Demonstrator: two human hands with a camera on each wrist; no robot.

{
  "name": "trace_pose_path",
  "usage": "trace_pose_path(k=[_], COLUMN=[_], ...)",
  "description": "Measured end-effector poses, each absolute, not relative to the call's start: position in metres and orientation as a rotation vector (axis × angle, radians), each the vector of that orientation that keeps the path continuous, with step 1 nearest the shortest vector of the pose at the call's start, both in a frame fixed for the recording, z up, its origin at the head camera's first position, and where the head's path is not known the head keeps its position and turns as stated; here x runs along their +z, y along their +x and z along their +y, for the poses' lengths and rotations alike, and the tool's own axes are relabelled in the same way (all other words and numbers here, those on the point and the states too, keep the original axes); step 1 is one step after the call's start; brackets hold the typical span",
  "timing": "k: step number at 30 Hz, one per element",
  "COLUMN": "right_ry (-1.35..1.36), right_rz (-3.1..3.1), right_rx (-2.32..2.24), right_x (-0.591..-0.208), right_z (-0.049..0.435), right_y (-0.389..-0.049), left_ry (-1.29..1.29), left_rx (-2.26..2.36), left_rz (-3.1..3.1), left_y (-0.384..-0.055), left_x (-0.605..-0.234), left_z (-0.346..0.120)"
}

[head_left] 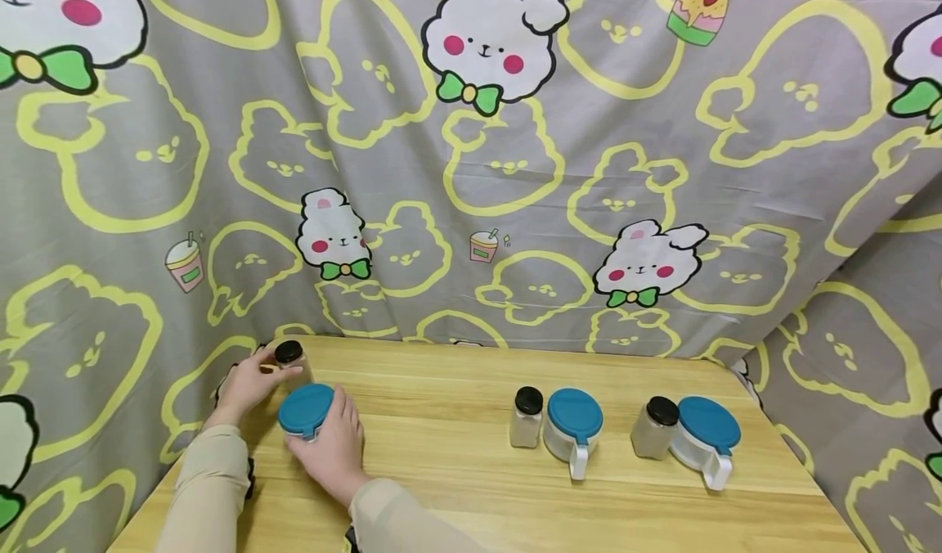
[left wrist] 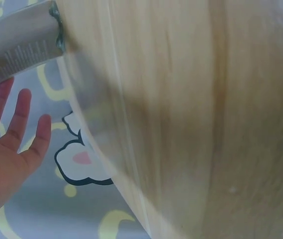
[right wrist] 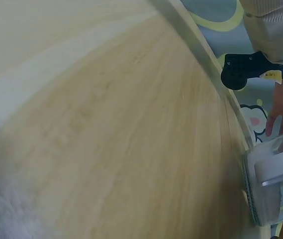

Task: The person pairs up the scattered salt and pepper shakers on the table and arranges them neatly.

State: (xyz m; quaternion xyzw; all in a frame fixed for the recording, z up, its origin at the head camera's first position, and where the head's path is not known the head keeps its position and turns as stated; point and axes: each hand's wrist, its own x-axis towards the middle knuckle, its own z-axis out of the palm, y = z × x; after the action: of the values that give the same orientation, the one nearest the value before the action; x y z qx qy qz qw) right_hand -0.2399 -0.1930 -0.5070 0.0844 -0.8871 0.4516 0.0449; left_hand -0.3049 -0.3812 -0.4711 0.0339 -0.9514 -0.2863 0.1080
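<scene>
Toward the table's back left corner, my left hand (head_left: 253, 381) holds a clear jar with a black lid (head_left: 289, 352), thumb and index finger about its upper part. In the left wrist view the jar (left wrist: 22, 45) shows printed lines on its side, and the other fingers (left wrist: 18, 122) are spread below it. Just in front, my right hand (head_left: 334, 451) grips a seasoning pot with a blue lid (head_left: 306, 408), its fingers wrapped round the right side. The pot's clear body (right wrist: 265, 199) and white handle (right wrist: 280, 167) appear in the right wrist view.
To the right on the wooden table (head_left: 441, 422) stand two pairs: a black-lidded jar (head_left: 526, 422) beside a blue-lidded pot (head_left: 574, 414), and another jar (head_left: 653, 430) beside another pot (head_left: 708, 426). A patterned curtain (head_left: 515, 234) hangs behind and along the sides.
</scene>
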Motion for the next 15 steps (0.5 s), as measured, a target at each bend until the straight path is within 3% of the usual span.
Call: trace_pose_path(k=[15], right_ry=[0.298], right_rz=[-2.639], right_rx=[1.285], right_x=[-0.5066], right_z=[-0.1890], right_y=[-0.2406], left_ry=[0.146], left_rx=[-0.864], left_rz=[-2.755], left_y=[-0.3023], left_x=[-0.4726], left_z=[-0.3791])
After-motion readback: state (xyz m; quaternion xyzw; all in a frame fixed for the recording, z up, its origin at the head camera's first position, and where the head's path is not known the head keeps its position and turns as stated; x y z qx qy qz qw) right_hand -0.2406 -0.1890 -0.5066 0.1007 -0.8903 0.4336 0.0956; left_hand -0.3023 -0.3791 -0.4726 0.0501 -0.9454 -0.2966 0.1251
